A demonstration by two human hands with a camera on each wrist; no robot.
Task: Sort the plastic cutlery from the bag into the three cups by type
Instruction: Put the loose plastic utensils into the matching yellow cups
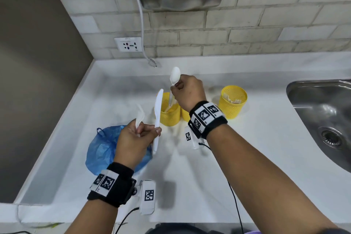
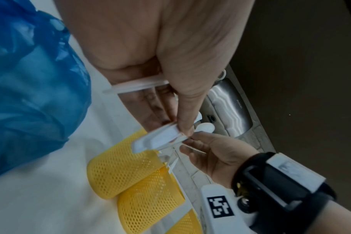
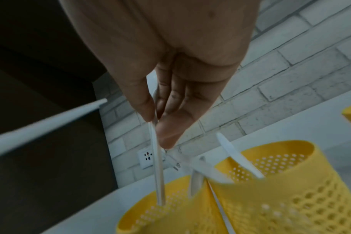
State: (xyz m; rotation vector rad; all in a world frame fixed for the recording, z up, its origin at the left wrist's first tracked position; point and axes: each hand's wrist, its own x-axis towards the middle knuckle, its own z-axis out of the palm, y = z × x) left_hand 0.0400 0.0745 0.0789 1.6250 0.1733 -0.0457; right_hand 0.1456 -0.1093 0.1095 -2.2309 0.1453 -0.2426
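Pinching spoon (image 1: 174, 79) mid-handle, right hand (image 1: 188, 92) grip (bowl up), above cup (image 1: 169, 113)

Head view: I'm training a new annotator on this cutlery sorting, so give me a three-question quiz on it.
1. True or false: the right hand pinches a spoon with its handle down in the leftmost yellow cup.
2. What does the left hand hold beside the knife? A) fork B) straw C) nothing
3. Fill in: the blue bag lies under the ___ hand.

Key: 1 true; 2 A; 3 left.
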